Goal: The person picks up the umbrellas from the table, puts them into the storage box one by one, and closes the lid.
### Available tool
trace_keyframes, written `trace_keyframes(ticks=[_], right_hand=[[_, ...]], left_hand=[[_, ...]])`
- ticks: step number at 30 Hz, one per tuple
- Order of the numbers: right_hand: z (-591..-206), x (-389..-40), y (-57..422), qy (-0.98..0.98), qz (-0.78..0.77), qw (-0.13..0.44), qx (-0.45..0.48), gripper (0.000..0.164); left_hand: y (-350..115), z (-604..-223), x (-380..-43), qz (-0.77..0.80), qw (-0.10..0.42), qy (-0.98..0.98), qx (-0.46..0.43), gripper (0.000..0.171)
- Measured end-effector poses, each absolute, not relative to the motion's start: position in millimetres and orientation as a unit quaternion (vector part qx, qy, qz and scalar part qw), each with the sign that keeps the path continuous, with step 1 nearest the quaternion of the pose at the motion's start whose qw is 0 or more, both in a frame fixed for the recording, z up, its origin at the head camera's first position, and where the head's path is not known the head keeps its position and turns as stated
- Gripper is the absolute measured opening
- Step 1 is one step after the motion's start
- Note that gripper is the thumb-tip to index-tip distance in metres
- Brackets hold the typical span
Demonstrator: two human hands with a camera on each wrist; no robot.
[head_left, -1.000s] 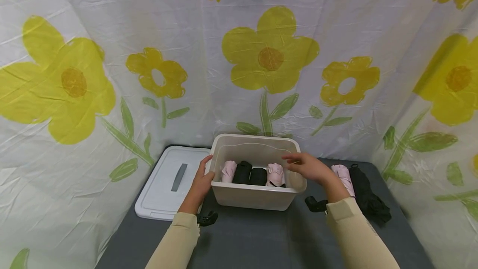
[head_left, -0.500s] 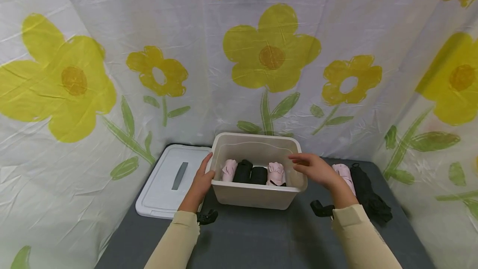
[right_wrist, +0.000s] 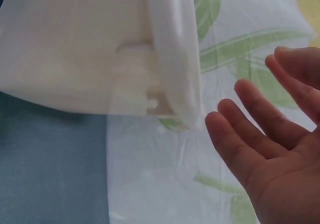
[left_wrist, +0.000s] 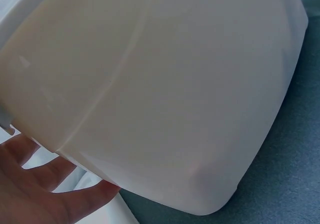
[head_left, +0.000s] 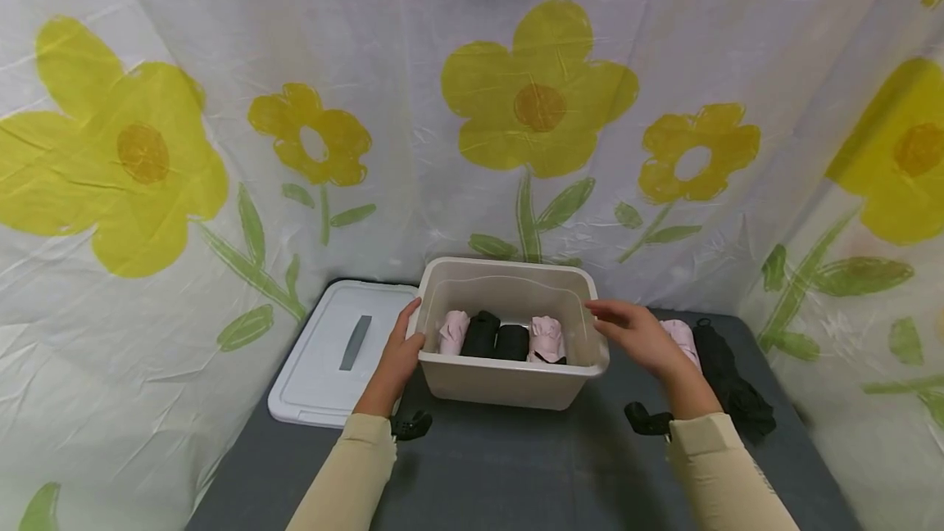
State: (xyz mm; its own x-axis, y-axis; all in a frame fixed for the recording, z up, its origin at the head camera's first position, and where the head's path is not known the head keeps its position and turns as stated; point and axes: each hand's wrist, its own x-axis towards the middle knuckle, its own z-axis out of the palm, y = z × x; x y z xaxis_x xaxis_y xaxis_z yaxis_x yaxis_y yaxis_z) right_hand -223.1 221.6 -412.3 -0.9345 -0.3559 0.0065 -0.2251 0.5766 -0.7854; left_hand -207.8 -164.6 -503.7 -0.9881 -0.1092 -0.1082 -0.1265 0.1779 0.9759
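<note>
A beige plastic storage bin (head_left: pixel 501 388) stands open on the dark table, in the middle of the head view. Inside lie two pink rolled bundles (head_left: pixel 546 338) and two black ones (head_left: pixel 512 342), side by side; they look like folded umbrellas. My left hand (head_left: pixel 398 355) rests against the bin's left end with fingers extended; in the left wrist view the fingertips (left_wrist: pixel 107 190) meet the wall's edge. Just off the right rim, my right hand (head_left: pixel 637 338) hovers with loose, spread fingers (right_wrist: pixel 235 139) and holds nothing. The right wrist view shows a gap between it and the rim.
A white lid (head_left: pixel 320 359) with a grey handle lies left of the bin. To the right, partly behind my right forearm, are another pink bundle (head_left: pixel 682 338) and a longer black bundle (head_left: pixel 726 375). A flower-printed curtain (head_left: pixel 413 146) hangs around the table (head_left: pixel 509 474).
My right hand has moved right, from above the bin's inside to just beyond its right rim. The left hand stays at the bin's left end. The bundles keep their places.
</note>
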Motion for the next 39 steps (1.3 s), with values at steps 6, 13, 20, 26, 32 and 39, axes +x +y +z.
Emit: trace_keyframes(ticks=[6, 13, 20, 26, 32, 39], right_hand=[[-416.3, -224.1, 231.8, 0.892, -0.426, 0.060, -0.141, 0.044], [-426.4, -224.8, 246.1, 0.901, -0.414, 0.040, -0.124, 0.049], [-438.7, -227.0, 257.1, 0.911, -0.402, 0.039, -0.089, 0.049], [-456.1, -232.0, 269.2, 0.929, -0.362, 0.041, -0.064, 0.049], [-479.2, -240.8, 284.3, 0.948, -0.314, 0.035, -0.050, 0.050], [-495.2, -248.3, 303.9, 0.963, -0.262, 0.051, -0.024, 0.054]], left_hand=[[-163.5, -500.6, -207.9, 0.633, 0.001, 0.770, -0.078, 0.072], [-163.4, -504.1, -208.1, 0.626, 0.000, 0.776, -0.077, 0.073], [-163.4, -505.6, -208.2, 0.629, -0.003, 0.774, -0.078, 0.072], [-164.1, -506.5, -205.7, 0.631, -0.002, 0.771, -0.082, 0.070], [-164.2, -506.8, -205.1, 0.630, 0.004, 0.772, -0.088, 0.068], [-162.6, -505.1, -209.5, 0.631, -0.002, 0.772, -0.078, 0.069]])
